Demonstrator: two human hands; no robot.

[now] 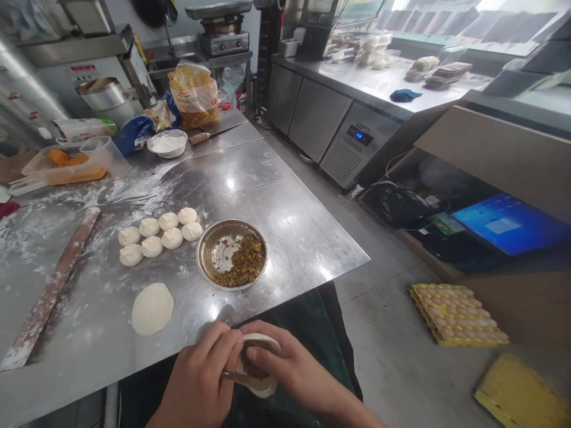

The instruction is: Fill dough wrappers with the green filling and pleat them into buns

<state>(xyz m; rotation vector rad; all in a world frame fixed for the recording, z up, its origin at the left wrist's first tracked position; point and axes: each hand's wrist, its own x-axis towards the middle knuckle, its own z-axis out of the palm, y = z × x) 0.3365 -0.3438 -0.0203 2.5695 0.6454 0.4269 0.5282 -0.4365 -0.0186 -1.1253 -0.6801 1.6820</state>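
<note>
A round dough wrapper [264, 389] with brown filling [255, 358] inside is held between my two hands, just off the table's front edge. My left hand [200, 374] is closed, its fingertips pinching the wrapper's left rim. Closed round the other side is my right hand [292, 359], its thumb pressing over the filling. Between the hands a thin, dark strip sticks out; its kind cannot be made out. Beyond them, a metal bowl [207, 229] holds chopped brown-green filling [245, 261]. A flat dough wrapper [153, 309] lies left of the bowl, near several pleated buns [152, 246] in two rows.
The steel table [307, 238] is dusted with flour at left, where a long floury wooden strip [53, 285] lies. Further back are a flour bowl [168, 144], a plastic tub [71, 169] and a yellow bag [194, 98]. Egg trays [457, 315] sit on the right.
</note>
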